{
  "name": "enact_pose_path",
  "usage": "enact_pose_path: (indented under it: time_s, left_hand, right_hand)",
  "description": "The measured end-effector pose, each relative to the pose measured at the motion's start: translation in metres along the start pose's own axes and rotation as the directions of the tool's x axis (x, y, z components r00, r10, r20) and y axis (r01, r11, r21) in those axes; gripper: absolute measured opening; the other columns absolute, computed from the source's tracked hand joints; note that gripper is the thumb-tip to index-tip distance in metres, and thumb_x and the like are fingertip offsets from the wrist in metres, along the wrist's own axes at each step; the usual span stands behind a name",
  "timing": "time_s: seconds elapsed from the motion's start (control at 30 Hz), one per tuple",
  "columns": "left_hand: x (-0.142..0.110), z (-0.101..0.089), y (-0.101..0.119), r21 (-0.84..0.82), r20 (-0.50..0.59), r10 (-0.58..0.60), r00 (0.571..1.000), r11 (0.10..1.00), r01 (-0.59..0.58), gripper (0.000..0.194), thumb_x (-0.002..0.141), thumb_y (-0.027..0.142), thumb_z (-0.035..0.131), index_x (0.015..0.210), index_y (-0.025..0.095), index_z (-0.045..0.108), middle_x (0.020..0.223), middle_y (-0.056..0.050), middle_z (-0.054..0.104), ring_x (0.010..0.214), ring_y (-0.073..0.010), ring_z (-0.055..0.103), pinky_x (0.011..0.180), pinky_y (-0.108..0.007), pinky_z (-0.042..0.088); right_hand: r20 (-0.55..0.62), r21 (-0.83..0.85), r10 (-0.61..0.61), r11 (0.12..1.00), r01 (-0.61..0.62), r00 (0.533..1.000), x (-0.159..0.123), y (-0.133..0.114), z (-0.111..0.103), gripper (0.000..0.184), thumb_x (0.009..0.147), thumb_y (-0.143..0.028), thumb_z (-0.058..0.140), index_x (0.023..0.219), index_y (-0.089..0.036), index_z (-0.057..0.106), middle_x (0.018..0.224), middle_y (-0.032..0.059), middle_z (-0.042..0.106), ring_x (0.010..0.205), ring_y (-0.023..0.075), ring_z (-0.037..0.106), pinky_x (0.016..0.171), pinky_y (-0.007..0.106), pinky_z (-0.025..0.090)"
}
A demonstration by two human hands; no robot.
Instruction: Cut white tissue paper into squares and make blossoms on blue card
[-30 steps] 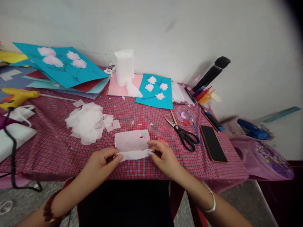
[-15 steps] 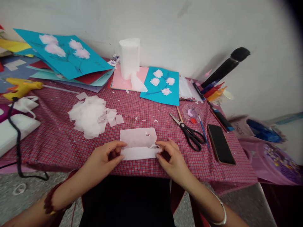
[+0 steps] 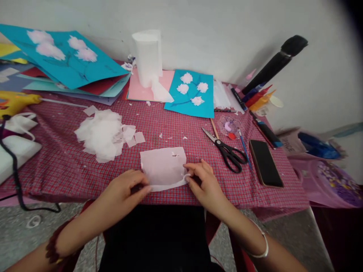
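Note:
A thin, whitish-pink sheet of tissue paper (image 3: 163, 168) lies on the checked tablecloth in front of me, with a small tear near its top right. Its near edge is folded or rolled into a narrow white strip. My left hand (image 3: 127, 189) pinches the lower left corner between thumb and fingers. At the lower right edge my right hand (image 3: 205, 185) pinches the paper, where a curled bit sticks up by the fingertips. Left of the sheet is a heap of cut tissue squares (image 3: 100, 134). To the right lie black-handled scissors (image 3: 227, 153).
A tissue roll (image 3: 147, 56) stands at the back beside a blue card with paper flowers (image 3: 191, 92). More flower cards (image 3: 70, 60) are stacked back left, near a yellow glue gun (image 3: 18, 102). A phone (image 3: 266, 163), a paintbrush (image 3: 244, 147) and a cutter (image 3: 266, 132) lie right.
The near strip of the paper has become narrower, with more of the pinkish sheet showing beyond it. Both hands keep hold of its ends. The camera view has shifted slightly.

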State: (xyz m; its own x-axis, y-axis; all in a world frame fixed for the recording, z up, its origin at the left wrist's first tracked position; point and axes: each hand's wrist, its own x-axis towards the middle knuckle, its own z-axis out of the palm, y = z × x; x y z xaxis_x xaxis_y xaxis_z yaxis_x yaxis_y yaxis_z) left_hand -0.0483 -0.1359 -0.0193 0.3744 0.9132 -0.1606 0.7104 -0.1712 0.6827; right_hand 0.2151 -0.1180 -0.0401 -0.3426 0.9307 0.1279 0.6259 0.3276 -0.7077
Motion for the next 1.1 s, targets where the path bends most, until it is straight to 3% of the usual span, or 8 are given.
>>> enact_pose_path:
  time_s: [0.1,0.33,0.5,0.63,0.8,0.93,1.0,1.1]
  left_hand:
    - [0.003,-0.004,0.002,0.033,0.004,-0.003,1.0,0.999,0.003,0.031,0.093,0.035,0.04,0.07,0.019,0.053,0.07,0.0,0.055,0.069,-0.016,0.053,0.064,-0.03,0.041]
    - [0.003,-0.001,-0.001,0.205,0.012,-0.023,1.0,0.979,0.02,0.028,0.091,0.033,0.043,0.068,0.019,0.049,0.071,-0.001,0.054,0.07,-0.0168,0.05,0.064,-0.031,0.036]
    - [0.004,0.001,-0.001,0.249,0.022,-0.034,0.999,0.968,0.028,0.026,0.088,0.032,0.048,0.066,0.019,0.046,0.07,-0.001,0.052,0.069,-0.0173,0.049,0.062,-0.03,0.034]
    - [0.005,0.002,-0.001,0.285,0.025,-0.018,1.0,0.958,0.01,0.025,0.088,0.03,0.048,0.065,0.02,0.043,0.069,-0.001,0.051,0.069,-0.0178,0.048,0.062,-0.031,0.034]
    - [0.005,0.005,-0.001,0.304,0.022,-0.016,1.0,0.953,0.008,0.025,0.088,0.029,0.047,0.065,0.02,0.044,0.068,0.0,0.051,0.068,-0.0179,0.048,0.062,-0.031,0.034]
    - [0.007,0.007,0.0,0.314,0.005,-0.004,1.0,0.949,0.003,0.023,0.087,0.028,0.05,0.065,0.02,0.046,0.068,-0.001,0.053,0.069,-0.0183,0.052,0.061,-0.031,0.037]
    - [0.007,0.001,-0.001,0.326,-0.029,-0.01,1.0,0.945,0.019,0.016,0.085,0.029,0.053,0.072,0.02,0.051,0.071,-0.001,0.057,0.068,-0.0185,0.054,0.06,-0.031,0.039]
    - [0.002,-0.018,-0.001,0.44,-0.28,0.022,0.96,0.891,0.108,0.02,0.086,0.029,0.053,0.101,0.017,0.057,0.094,-0.008,0.063,0.086,-0.0243,0.06,0.072,-0.036,0.046]
  right_hand:
    - [-0.001,-0.015,0.001,1.0,-0.001,1.0,0.001,0.0,0.001,0.031,0.084,-0.011,0.054,0.113,-0.022,0.056,0.081,-0.0008,0.06,0.087,0.0182,0.058,0.109,0.055,0.025]
    - [-0.015,-0.102,-0.034,0.994,0.032,0.999,0.002,0.0,0.003,0.03,0.085,-0.012,0.053,0.114,-0.019,0.057,0.078,0.0005,0.059,0.084,0.0197,0.056,0.105,0.055,0.031]
    - [-0.022,-0.203,-0.087,0.976,0.08,0.996,0.003,-0.003,0.006,0.03,0.085,-0.012,0.052,0.114,-0.013,0.058,0.075,0.0027,0.061,0.08,0.021,0.054,0.098,0.052,0.039]
    - [-0.021,-0.275,-0.097,0.957,0.087,0.995,0.004,-0.002,0.004,0.03,0.084,-0.012,0.052,0.114,-0.012,0.059,0.074,0.0034,0.064,0.079,0.0213,0.055,0.099,0.051,0.039]
    - [-0.065,-0.342,-0.144,0.933,0.113,0.987,-0.004,-0.012,-0.006,0.033,0.088,-0.021,0.051,0.12,-0.012,0.055,0.11,0.0134,0.063,0.107,0.0262,0.054,0.104,0.05,0.036]
    - [0.242,-0.349,-0.295,0.863,0.366,0.924,-0.018,-0.028,0.0,0.057,0.09,-0.027,0.053,0.142,-0.013,0.035,0.147,0.0128,0.041,0.137,0.0253,0.032,0.116,0.049,0.019]
    - [0.385,-0.341,-0.283,0.841,0.42,0.879,-0.024,-0.031,0.009,0.067,0.088,-0.033,0.057,0.145,-0.012,0.029,0.154,0.0119,0.031,0.142,0.0251,0.022,0.117,0.046,0.02]
    - [0.465,-0.357,-0.234,0.833,0.423,0.854,-0.029,-0.03,0.021,0.076,0.086,-0.039,0.061,0.147,-0.01,0.026,0.156,0.0129,0.024,0.144,0.0262,0.017,0.117,0.046,0.021]
